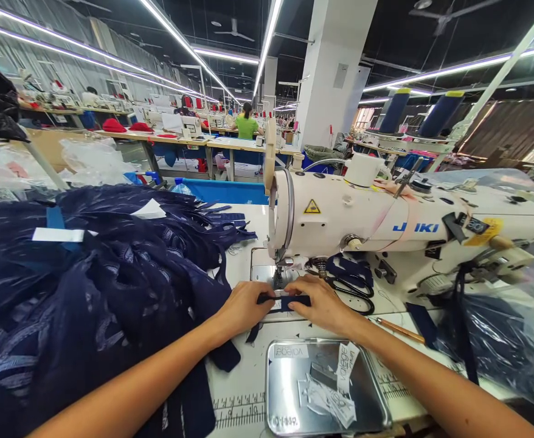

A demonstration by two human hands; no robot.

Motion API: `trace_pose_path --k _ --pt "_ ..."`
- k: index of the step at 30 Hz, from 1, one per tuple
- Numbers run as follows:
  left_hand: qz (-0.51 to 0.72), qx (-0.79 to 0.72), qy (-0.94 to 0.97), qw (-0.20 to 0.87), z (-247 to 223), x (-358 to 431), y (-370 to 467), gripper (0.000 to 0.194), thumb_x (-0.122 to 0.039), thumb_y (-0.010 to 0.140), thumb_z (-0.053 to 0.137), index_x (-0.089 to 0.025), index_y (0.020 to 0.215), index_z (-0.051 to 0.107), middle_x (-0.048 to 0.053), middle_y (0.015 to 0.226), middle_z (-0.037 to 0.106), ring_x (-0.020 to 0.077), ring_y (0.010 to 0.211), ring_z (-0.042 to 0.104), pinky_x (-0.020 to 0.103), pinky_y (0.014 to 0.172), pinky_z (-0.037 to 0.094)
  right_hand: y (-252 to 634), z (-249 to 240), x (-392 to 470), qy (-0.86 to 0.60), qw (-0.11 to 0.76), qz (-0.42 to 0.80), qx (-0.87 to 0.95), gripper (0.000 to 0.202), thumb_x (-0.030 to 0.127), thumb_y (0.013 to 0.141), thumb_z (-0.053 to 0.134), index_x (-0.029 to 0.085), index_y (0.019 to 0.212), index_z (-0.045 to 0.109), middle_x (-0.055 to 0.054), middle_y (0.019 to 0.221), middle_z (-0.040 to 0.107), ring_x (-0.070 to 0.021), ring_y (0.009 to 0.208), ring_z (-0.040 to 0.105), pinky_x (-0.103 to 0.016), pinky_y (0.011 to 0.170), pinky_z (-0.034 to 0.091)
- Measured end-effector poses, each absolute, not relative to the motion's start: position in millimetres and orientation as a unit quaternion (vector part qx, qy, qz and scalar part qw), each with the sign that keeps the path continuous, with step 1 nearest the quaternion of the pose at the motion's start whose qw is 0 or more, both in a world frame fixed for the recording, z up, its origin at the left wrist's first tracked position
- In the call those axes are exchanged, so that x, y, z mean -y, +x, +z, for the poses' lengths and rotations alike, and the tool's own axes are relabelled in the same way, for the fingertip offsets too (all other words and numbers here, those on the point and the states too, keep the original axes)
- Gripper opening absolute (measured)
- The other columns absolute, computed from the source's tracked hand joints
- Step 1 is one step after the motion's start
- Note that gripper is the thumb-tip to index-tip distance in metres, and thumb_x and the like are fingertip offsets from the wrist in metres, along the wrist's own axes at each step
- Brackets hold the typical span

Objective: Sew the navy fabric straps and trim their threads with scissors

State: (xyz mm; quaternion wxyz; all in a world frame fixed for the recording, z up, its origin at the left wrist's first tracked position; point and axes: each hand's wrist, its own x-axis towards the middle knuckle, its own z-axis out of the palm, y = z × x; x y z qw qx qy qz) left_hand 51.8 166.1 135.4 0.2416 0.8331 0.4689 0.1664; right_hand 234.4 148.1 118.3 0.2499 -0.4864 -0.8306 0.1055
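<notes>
Just in front of the needle of a white sewing machine (pixel 340 210), both hands pinch a navy fabric strip (pixel 286 302). A small white label (pixel 277 305) lies against the strip between them. My left hand (pixel 245 307) has thumb and fingers closed on the strip's left part. On its right part, my right hand (pixel 322 301) grips with thumb and fingers. The presser foot (pixel 278 277) stands right behind the fingertips. Below the hands, a metal tray (pixel 289 380) holds several loose white labels (pixel 331 398) with printed lettering.
A big heap of navy garments (pixel 89 292) covers the left side. Black-handled scissors (pixel 353 295) lie right of the needle, and a wooden-handled tool (pixel 399 330) beside my right forearm. Plastic-wrapped navy fabric (pixel 490 340) sits at the right. A person in green (pixel 247 125) sits farther back.
</notes>
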Motion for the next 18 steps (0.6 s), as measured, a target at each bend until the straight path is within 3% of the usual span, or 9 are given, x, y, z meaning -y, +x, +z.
trace_pose_path --k 8,18 --pt "0.156 -0.465 0.837 0.244 137.0 -164.6 50.6 0.021 -0.021 0.072 0.046 -0.018 0.077 0.066 -0.002 0.058 0.058 0.0126 0.055 0.049 0.021 0.056 0.033 224.3 118.0 -155.9 -0.516 0.245 0.196 0.797 0.010 0.013 0.066 0.058 0.021 0.069 0.062 0.003 0.068 0.063 -0.0149 0.066 0.056 -0.027 0.066 0.038" --pt "0.161 -0.458 0.840 0.243 131.2 -165.9 49.0 0.021 -0.022 0.073 0.045 -0.019 0.078 0.065 -0.001 0.061 0.058 0.0137 0.058 0.051 0.023 0.060 0.033 222.8 115.2 -158.9 -0.509 0.251 0.240 0.788 0.012 0.009 0.063 0.052 0.019 0.059 0.059 0.005 0.057 0.055 -0.0112 0.056 0.048 -0.022 0.057 0.035"
